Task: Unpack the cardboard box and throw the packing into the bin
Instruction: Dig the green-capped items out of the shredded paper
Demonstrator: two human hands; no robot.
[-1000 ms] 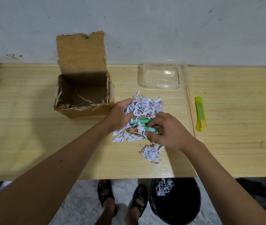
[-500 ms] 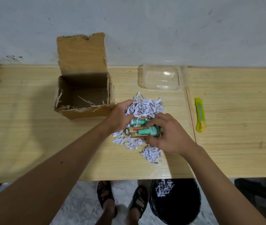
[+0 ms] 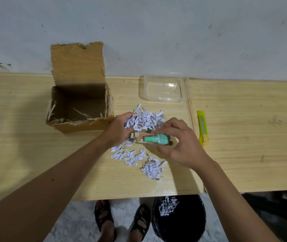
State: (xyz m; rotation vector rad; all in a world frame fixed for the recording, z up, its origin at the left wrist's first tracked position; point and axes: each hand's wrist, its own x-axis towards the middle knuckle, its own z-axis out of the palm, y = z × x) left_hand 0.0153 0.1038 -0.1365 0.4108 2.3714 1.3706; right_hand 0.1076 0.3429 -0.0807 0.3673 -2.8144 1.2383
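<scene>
The open cardboard box [image 3: 79, 125] stands at the table's back left with its flap up; only a few strands lie inside. A pile of white shredded paper [image 3: 146, 119] lies right of it, with looser scraps [image 3: 152, 167] nearer me. My right hand [image 3: 183, 145] grips a small bundle of bottles, a mint-green bottle [image 3: 158, 138] on top, lifted just above the shreds. My left hand [image 3: 120, 131] is closed on the bundle's left end and on paper shreds. The black bin [image 3: 179, 220] sits on the floor below the table's edge, holding some shreds.
A clear plastic container [image 3: 164, 89] rests behind the paper pile. A yellow utility knife [image 3: 202, 127] lies to the right of my right hand. My feet in sandals [image 3: 121, 222] stand left of the bin.
My right hand has drawn the bottle bundle up out of the shreds and slightly right, so the green bottle is now fully exposed. Shreds have fallen away toward the near edge.
</scene>
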